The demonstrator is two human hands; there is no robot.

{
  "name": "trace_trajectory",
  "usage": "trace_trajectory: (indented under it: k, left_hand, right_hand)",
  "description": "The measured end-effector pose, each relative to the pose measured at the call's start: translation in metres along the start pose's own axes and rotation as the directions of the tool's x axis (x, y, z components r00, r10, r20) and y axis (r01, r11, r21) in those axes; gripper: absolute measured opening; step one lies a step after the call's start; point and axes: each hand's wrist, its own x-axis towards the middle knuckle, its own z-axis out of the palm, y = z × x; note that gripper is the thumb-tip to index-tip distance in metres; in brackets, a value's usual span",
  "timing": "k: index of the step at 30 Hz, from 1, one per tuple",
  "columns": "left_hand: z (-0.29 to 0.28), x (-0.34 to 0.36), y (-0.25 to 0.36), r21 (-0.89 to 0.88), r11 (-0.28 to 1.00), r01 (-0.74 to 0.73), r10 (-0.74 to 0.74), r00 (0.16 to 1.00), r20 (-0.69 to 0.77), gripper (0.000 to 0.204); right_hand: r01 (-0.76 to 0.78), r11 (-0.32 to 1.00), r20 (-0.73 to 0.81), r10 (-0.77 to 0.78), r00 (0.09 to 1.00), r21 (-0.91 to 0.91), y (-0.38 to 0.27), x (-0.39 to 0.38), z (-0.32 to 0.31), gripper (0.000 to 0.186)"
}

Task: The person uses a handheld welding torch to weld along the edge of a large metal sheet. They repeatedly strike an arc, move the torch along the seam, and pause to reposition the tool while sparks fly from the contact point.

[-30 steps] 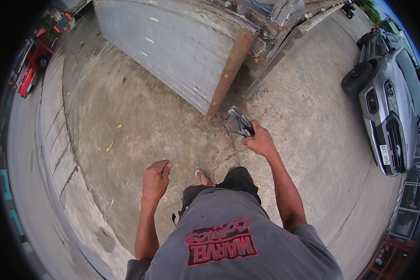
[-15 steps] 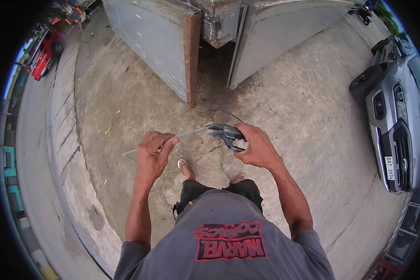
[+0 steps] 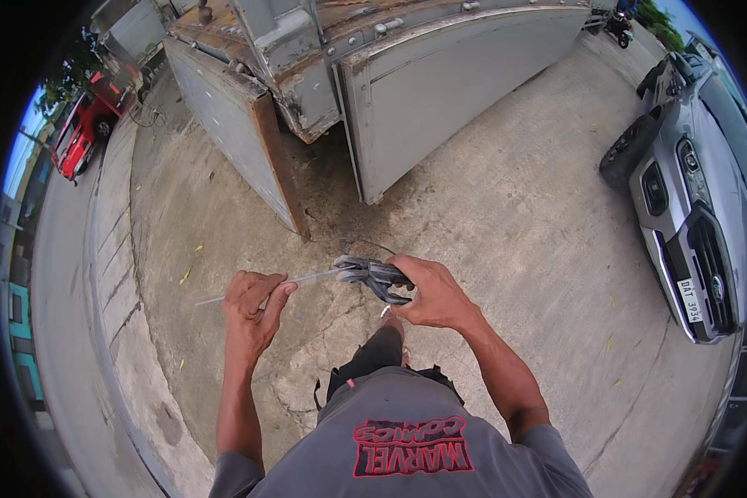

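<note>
A thin grey welding rod [image 3: 307, 277] runs leftward from the jaws of a black electrode holder [image 3: 372, 272]. My right hand [image 3: 432, 292] is closed round the holder's handle and lever. Between thumb and fingers, my left hand [image 3: 256, 307] pinches the rod near its middle, and the rod's free end sticks out past the knuckles. Both hands are held in front of my body, above the concrete. A dark cable [image 3: 372, 244] shows on the ground beyond the holder; whether it joins the handle is hidden.
Ahead stand the hinged grey metal panels of a truck bed, a left panel [image 3: 224, 124] with a rusty edge and a right panel [image 3: 465, 91]. A silver pickup [image 3: 697, 199] is parked at the right. A red vehicle [image 3: 79, 137] stands far left by the road [image 3: 66, 332].
My body has stepped forward, so the metal panels appear larger and more of the truck bed shows. Both hands keep their grip on the rod and the holder.
</note>
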Motion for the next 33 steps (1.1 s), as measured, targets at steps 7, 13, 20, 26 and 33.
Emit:
trace_trajectory:
  k: [7, 13, 20, 26, 33]
  left_hand:
    - [0.059, 0.043, 0.013, -0.004, 0.999, 0.034, -0.035, 0.998, -0.046, 0.018]
    - [0.104, 0.097, 0.026, 0.124, 0.992, 0.015, -0.003, 0.995, -0.098, 0.02]
    - [0.128, 0.171, 0.054, 0.185, 0.978, 0.094, -0.075, 0.991, -0.11, 0.02]
    - [0.138, 0.206, 0.081, 0.314, 0.943, 0.108, -0.081, 0.992, -0.099, 0.023]
    - [0.167, 0.226, 0.13, 0.584, 0.791, 0.182, -0.104, 0.981, -0.165, 0.027]
  right_hand:
    - [-0.01, 0.999, 0.081, 0.007, 0.997, 0.039, 0.049, 0.03, -0.05, 0.053]
    - [-0.012, 0.999, 0.187, 0.003, 0.982, 0.047, 0.101, 0.082, -0.098, 0.057]
    - [-0.145, 0.985, 0.376, 0.1, 0.921, 0.094, 0.12, 0.142, -0.164, 0.06]
    - [-0.098, 0.98, 0.534, -0.009, 0.845, 0.171, 0.132, 0.165, -0.22, 0.079]
    - [-0.082, 0.969, 0.674, -0.099, 0.732, 0.232, 0.168, 0.196, -0.289, 0.09]
